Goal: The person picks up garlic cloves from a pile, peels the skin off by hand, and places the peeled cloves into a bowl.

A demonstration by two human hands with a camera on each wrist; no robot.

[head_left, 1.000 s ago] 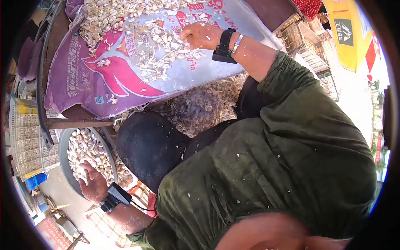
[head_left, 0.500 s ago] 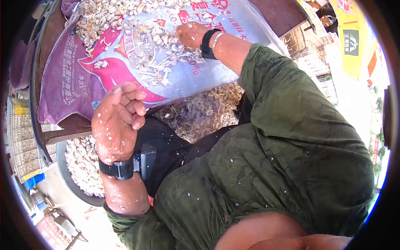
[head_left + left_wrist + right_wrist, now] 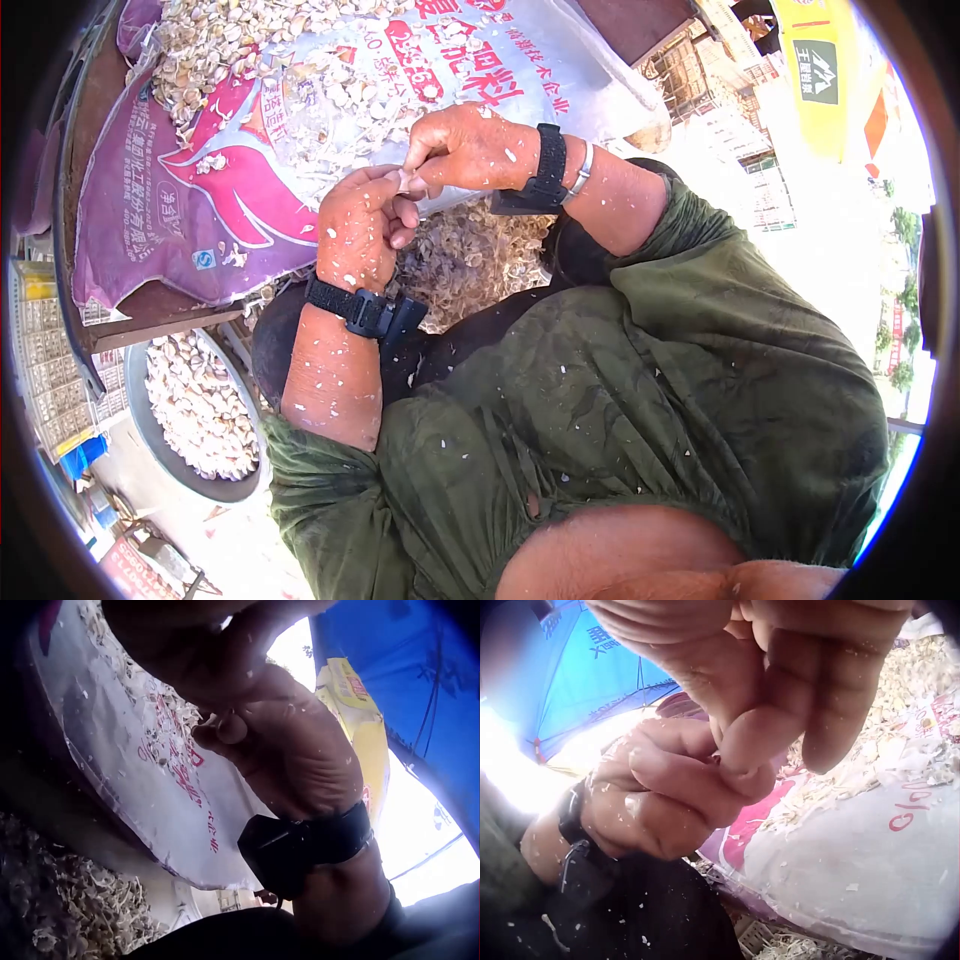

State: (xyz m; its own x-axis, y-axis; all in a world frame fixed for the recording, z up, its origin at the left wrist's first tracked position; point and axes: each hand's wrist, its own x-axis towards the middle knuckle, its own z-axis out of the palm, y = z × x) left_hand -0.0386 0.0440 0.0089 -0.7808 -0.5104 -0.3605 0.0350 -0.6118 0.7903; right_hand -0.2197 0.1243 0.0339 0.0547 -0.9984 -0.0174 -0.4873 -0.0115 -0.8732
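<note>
My two hands meet over the lap, in front of a printed sack (image 3: 190, 215). The left hand (image 3: 392, 198) and the right hand (image 3: 420, 172) both pinch one small garlic clove (image 3: 407, 181) between thumb and fingertips. In the right wrist view the right hand's fingers (image 3: 780, 682) curl against the left hand's knuckles (image 3: 660, 795), and the clove is mostly hidden. In the left wrist view the right hand (image 3: 292, 757) fills the middle. Both wrists wear black bands, and white skin flakes stick to both arms.
Unpeeled garlic cloves (image 3: 230, 45) lie heaped on the sack at the top. A grey bowl (image 3: 238, 488) of pale cloves stands low on the left. Loose garlic skins (image 3: 470, 260) pile up under the sack's edge. Crates (image 3: 60, 380) stand at the far left.
The left hand rose from the bowl and came up to the right hand. The right hand drew back from the heap on the sack, and both now pinch a clove.
</note>
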